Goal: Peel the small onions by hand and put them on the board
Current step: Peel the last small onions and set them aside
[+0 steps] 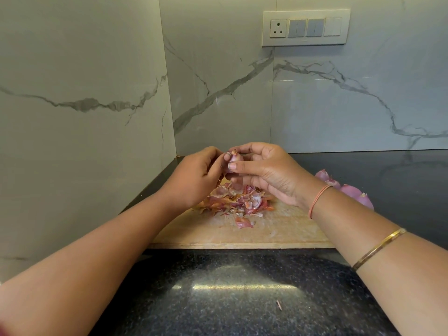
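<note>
A small pink onion (234, 159) is held above the wooden board (278, 234). My right hand (266, 173) grips it between thumb and fingers. My left hand (196, 175) pinches at its left side, fingers curled against the skin. Below both hands a heap of dry onion skins (240, 201) lies on the board. Several peeled purple onions (349, 190) rest at the right end of the board, partly hidden behind my right wrist.
The board lies on a dark speckled granite counter (242, 294) in a corner of marble-look walls. A switch and socket panel (306, 27) is on the back wall. A small scrap of skin (279, 305) lies on the counter near me.
</note>
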`<state>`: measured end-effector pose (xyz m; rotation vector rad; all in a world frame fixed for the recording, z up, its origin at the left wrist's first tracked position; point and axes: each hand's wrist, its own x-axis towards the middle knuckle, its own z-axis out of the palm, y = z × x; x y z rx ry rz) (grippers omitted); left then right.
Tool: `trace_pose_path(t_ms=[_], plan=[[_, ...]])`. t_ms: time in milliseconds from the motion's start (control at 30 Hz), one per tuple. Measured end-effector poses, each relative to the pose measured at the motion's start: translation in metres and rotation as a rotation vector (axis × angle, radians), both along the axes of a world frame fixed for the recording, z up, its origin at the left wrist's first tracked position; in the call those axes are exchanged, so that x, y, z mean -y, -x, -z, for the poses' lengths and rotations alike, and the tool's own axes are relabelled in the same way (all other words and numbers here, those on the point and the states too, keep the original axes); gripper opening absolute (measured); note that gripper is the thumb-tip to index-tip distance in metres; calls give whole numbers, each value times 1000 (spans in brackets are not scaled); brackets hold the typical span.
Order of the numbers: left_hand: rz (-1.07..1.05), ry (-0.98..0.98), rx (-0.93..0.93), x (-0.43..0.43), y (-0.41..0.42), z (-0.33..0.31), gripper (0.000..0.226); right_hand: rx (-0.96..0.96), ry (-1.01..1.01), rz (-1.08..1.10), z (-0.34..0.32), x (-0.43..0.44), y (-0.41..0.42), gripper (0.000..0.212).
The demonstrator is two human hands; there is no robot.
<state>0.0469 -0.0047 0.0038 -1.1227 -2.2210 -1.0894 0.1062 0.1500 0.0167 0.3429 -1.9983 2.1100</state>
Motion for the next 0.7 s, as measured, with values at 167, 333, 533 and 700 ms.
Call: trace_pose_path(t_ms=[167, 333, 533, 700], plan=[[-66, 102, -246, 1, 3, 1, 24, -9, 50, -23, -3, 1, -2, 30], [-111, 152, -319, 3, 4, 0, 25, -12, 45, -16, -2, 1, -2, 27], [-60, 116, -181, 4, 2, -3, 28, -16, -34, 22, -1, 1, -3, 24], [-25, 14, -27, 8, -2, -6, 25, -35, -114, 38, -2, 2, -4, 30]])
